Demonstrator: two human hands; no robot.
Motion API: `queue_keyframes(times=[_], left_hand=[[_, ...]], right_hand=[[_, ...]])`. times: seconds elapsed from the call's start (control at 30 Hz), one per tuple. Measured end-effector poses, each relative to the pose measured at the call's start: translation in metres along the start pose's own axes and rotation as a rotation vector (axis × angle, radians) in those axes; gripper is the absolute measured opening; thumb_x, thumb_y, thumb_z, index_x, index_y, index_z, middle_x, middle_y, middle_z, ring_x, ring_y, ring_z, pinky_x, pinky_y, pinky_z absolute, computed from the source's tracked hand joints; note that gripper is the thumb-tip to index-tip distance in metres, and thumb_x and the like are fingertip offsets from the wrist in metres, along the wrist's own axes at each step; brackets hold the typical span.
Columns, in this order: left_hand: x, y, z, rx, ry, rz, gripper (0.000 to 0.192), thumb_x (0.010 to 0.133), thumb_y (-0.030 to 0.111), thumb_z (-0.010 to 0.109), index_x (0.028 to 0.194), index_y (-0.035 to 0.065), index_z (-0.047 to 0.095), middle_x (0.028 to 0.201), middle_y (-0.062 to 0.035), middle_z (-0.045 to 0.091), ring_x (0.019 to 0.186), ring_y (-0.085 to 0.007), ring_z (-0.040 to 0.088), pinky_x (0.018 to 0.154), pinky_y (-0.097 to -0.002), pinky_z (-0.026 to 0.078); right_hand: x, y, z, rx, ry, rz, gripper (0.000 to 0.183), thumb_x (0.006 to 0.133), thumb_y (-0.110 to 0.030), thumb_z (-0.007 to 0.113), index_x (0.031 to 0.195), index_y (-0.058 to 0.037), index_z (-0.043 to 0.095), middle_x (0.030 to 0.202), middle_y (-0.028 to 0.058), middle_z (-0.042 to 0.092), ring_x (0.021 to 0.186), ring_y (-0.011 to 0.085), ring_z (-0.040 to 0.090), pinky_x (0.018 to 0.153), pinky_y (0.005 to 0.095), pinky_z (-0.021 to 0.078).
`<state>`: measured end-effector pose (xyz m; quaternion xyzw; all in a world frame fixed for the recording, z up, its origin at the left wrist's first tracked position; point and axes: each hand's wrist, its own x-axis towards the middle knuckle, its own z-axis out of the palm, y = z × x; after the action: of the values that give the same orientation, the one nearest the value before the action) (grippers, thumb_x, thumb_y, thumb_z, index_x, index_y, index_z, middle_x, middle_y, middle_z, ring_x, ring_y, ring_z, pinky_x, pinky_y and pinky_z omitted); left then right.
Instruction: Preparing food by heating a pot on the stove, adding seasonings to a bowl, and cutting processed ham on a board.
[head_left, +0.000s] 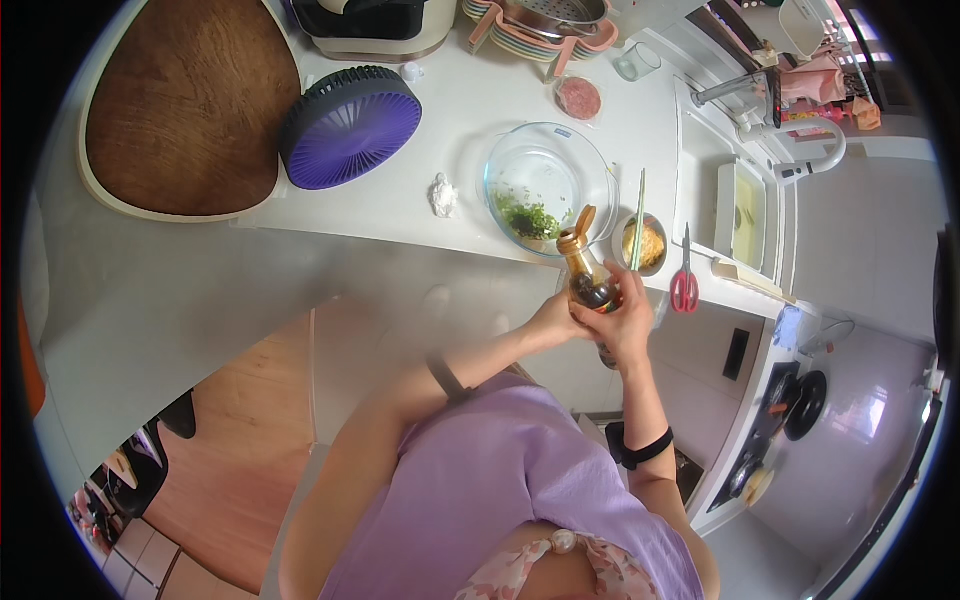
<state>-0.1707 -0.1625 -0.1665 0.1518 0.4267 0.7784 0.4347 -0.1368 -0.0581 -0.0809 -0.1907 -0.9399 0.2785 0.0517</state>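
Observation:
Both hands are around a glass bottle of dark sauce (592, 289), possibly soy sauce, with its brown flip cap raised. My left hand (561, 318) grips it from the left. Across its front lies my right hand (627, 319), which hides much of the bottle. The bottle's neck tilts towards a clear glass bowl (551, 157) at the counter's edge. Chopped green herbs (531, 220) lie in the near side of that bowl. Just right of the bottle stands a small bowl (619, 240) of yellowish shredded food (643, 246), with light green chopsticks (639, 217) across it.
Red-handled scissors (684, 289) lie at the counter edge, near the white sink (697, 202). Behind the glass bowl are a round pink meat patty (579, 98) and a drinking glass (637, 61). To the left are crumpled white paper (444, 196), a purple fan (352, 135) and a wooden board (191, 112).

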Motion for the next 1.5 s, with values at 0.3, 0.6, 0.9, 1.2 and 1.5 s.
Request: queue_keyframes(times=[0.3,0.6,0.9,1.2,1.5], left_hand=[[0.0,-0.007,-0.001,-0.076,-0.027,-0.073,0.066,0.066,-0.003,0.074,0.124,0.0047,0.045,0.116,-0.0046,0.056,0.107,-0.0159,0.054,0.089,-0.0298,0.048],[0.0,-0.016,-0.003,-0.119,-0.028,-0.129,0.065,0.067,-0.002,0.074,0.124,0.005,0.045,0.116,-0.0045,0.056,0.106,-0.0155,0.055,0.088,-0.0298,0.049],[0.0,-0.018,-0.003,-0.16,-0.04,-0.114,0.065,0.068,-0.003,0.074,0.125,0.0052,0.044,0.116,-0.0043,0.055,0.105,-0.015,0.054,0.087,-0.0291,0.049],[0.0,-0.02,-0.003,-0.119,-0.031,-0.11,0.063,0.069,-0.001,0.074,0.124,0.0044,0.044,0.115,-0.0042,0.055,0.104,-0.0143,0.054,0.087,-0.0283,0.048],[0.0,-0.021,-0.003,-0.179,-0.059,-0.13,0.06,0.07,-0.001,0.074,0.123,0.0042,0.046,0.114,-0.0039,0.055,0.104,-0.0141,0.054,0.087,-0.0284,0.048]], right_hand=[[-0.001,0.003,0.003,-0.036,0.002,-0.001,0.065,0.052,-0.026,0.082,0.11,-0.0075,0.06,0.083,0.0052,0.055,0.069,0.0178,0.057,0.063,0.0305,0.0484],[-0.001,0.007,0.006,-0.039,-0.017,0.005,0.064,0.052,-0.026,0.082,0.109,-0.0076,0.061,0.083,0.0053,0.055,0.069,0.0184,0.058,0.065,0.0307,0.0494],[0.0,0.003,0.004,-0.053,-0.04,0.015,0.064,0.052,-0.025,0.082,0.109,-0.0071,0.061,0.083,0.0058,0.055,0.07,0.0191,0.059,0.065,0.0311,0.0496],[0.001,0.003,0.004,-0.087,-0.041,0.013,0.063,0.052,-0.025,0.082,0.109,-0.0076,0.061,0.084,0.0063,0.057,0.071,0.0201,0.06,0.066,0.0317,0.0503],[0.001,0.002,0.003,-0.083,-0.052,0.021,0.064,0.052,-0.026,0.082,0.109,-0.0081,0.06,0.087,0.0069,0.058,0.074,0.0216,0.061,0.068,0.0333,0.0503]])
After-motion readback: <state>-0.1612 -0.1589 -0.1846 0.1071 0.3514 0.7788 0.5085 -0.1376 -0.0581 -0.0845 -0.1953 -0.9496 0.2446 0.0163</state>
